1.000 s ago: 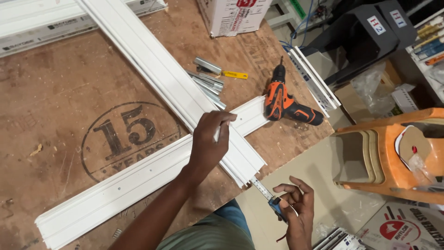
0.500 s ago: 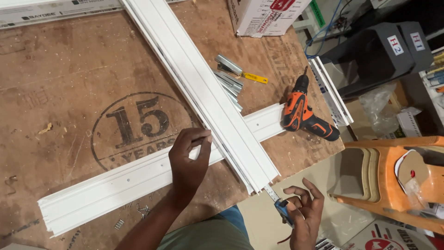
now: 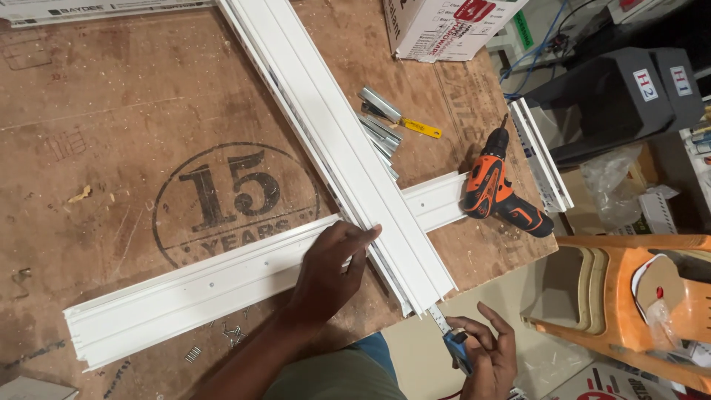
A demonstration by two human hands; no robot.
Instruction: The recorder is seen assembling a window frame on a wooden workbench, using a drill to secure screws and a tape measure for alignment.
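Nearest to you:

- Your right hand (image 3: 490, 357), at the bottom edge, just off the desk's near corner. Fingers curled around a blue tape measure (image 3: 459, 348); its blade runs up to the near end of the long white profile.
- Your left hand (image 3: 329, 270), palm down, fingers spread narrow and flat. It presses on the crossing white profile (image 3: 207, 285), fingertips touching the edge of the long white profile (image 3: 348, 152). It grips nothing; it only bears down.
- A scatter of small screws (image 3: 229, 335) on the desk, just beside your left forearm and below the crossing profile.

Middle ground:

- The crossing white profile lies left to right, from the desk's near left part up to the drill. The long white profile lies over it, running from the far edge of the desk down to the near corner.
- The desk (image 3: 89, 133) is a brown board with a round printed stamp, dusted with chips.
- An orange and black cordless drill (image 3: 495, 189) lies on its side at the right end of the crossing profile, touching it.
- An orange plastic chair (image 3: 629, 296) stands off the desk to the right.

Farther off:

- Short metal pieces (image 3: 379, 122) lie just beside the long profile, with a yellow-handled tool (image 3: 421, 128) among them.
- A short white profile offcut (image 3: 541, 155) lies along the desk's right edge.
- A white cardboard box (image 3: 444, 26) sits at the far edge.
- A dark machine (image 3: 615, 100) stands beyond the desk.
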